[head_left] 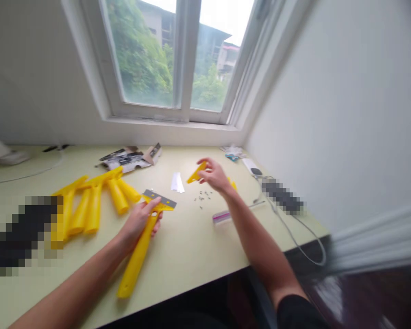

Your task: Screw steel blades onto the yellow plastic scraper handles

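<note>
My left hand (147, 219) is closed around the head of a yellow scraper (135, 260), thumb on the grey metal blade (162, 199). The scraper's long handle points down toward the table's front edge. Farther off to the right, my right hand (212, 175) pinches a small yellow plastic piece (196, 174) above the tabletop. Below that hand lie several small screws (202, 197). White strips (177, 182) rest between the two hands, and more yellow plastic (233, 184) shows partly behind my right wrist.
Several yellow scraper handles (94, 205) lie at the left. Torn packaging (130, 157) sits near the back wall. A clear and pink tool (222, 217) is partly under my right forearm. Cables (284, 224) run along the right edge, near a white device (251, 167).
</note>
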Available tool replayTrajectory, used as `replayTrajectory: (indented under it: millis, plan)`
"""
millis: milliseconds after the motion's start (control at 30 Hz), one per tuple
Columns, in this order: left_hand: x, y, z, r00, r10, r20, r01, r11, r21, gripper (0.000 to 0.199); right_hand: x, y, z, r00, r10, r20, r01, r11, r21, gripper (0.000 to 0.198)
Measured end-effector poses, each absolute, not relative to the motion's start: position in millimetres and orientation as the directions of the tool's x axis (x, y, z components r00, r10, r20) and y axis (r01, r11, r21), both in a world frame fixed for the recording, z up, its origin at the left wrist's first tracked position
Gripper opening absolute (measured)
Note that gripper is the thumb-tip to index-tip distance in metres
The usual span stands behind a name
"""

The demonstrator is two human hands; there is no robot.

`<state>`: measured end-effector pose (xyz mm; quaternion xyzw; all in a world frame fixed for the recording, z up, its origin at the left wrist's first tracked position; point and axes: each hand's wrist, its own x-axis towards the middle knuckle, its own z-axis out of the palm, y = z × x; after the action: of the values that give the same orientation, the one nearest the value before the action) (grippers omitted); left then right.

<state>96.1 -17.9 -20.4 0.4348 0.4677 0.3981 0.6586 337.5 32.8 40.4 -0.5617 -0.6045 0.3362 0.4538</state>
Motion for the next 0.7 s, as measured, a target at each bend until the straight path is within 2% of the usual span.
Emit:
replayTrajectory:
  millis: [67,167,333,567,700]
  plan:
    - [94,-17,-22,0.269,0.921,-0.281,-0.09,0.315,0.945,0.042,323,38,29,0.061,0.987,0.149,0.361,0.118,-0.925,0.019]
    - [91,-14,-23,0.314,0.901,-0.301,-0.095,0.345,0.934,0.042,315,43,10,0.047,0.992,0.114,0.327,0.092,-0.94,0.022]
    - [98,-23,-18,0.339,0.868,-0.364,-0.162,0.435,0.886,0.036,309,23,8,-0.09,0.994,0.067,0.225,0.085,-0.971,0.034]
    - [96,-20,-24,0.403,0.883,-0.242,-0.283,0.371,0.884,0.03,294,8,14,-0.184,0.978,0.101,0.162,0.132,-0.978,0.028]
    - [95,-21,-26,0.405,0.892,-0.202,-0.301,0.339,0.892,0.03,285,1,14,-0.228,0.965,0.131,0.24,0.186,-0.953,0.025]
